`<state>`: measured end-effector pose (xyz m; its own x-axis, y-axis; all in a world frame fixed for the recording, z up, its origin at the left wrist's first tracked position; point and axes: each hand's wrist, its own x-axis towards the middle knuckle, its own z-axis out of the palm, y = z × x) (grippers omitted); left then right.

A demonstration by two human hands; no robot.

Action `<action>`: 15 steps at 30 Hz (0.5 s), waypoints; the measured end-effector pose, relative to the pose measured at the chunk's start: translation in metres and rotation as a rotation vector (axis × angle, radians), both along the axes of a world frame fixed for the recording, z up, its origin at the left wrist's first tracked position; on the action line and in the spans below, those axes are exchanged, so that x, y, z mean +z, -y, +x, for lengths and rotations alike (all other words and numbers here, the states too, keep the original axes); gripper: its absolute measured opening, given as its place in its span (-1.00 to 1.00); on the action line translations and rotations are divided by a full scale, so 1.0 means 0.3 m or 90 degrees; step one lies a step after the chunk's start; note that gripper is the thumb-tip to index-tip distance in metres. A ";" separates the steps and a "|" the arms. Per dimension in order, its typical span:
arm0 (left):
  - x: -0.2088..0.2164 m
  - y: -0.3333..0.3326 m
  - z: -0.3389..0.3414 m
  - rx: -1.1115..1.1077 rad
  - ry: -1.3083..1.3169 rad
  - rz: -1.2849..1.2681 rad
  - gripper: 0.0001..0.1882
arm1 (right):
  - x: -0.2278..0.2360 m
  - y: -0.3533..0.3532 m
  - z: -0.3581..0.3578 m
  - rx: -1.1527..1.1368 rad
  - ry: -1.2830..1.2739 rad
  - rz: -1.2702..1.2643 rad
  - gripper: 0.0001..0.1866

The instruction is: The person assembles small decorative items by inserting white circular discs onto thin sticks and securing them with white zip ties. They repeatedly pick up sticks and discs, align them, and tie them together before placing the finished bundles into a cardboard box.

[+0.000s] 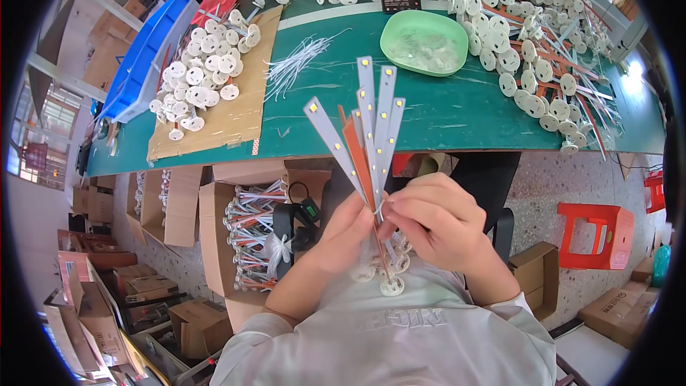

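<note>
A person's left hand [341, 232] and right hand [437, 223] are pressed close together above the lap, both closed around the lower ends of a fanned bundle of LED strips [366, 125], grey and orange bars dotted with small yellow chips that spread upward toward the green worktable [471, 111]. The right fingertips [391, 207] pinch a thin white tie [379, 209] at the point where the strips meet; the left palm cups the bundle from the other side. Round white discs [391, 286] hang from the strips' lower ends just below the hands. On the table's far side sits a pale green dish [424, 43], with a loose sheaf of white ties [296, 61] to its left. A cardboard sheet [214, 111] on the left carries a heap of white round parts [204, 71], and more of them cover the table's right end. Below the table on the left, an open carton [214, 236] holds finished strip bundles.
</note>
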<state>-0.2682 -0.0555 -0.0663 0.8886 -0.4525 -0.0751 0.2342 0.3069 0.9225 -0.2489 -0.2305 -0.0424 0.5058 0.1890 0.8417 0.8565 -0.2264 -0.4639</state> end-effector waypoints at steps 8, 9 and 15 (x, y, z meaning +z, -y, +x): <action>0.019 -0.025 0.019 -0.062 -0.014 -0.008 -0.49 | 0.027 0.002 -0.009 -0.044 0.088 -0.235 -0.69; 0.023 -0.026 0.019 -0.053 -0.018 0.019 -0.49 | 0.033 0.001 -0.014 -0.064 0.092 -0.276 -0.71; 0.005 -0.027 0.053 -0.075 0.010 0.035 -0.58 | 0.014 0.000 -0.006 -0.123 0.150 -0.380 -0.69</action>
<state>-0.2523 -0.0474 -0.0647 0.8308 -0.5494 -0.0886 0.2509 0.2277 0.9408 -0.2508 -0.2305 -0.0381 0.3924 0.5809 0.7131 0.8376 -0.5460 -0.0162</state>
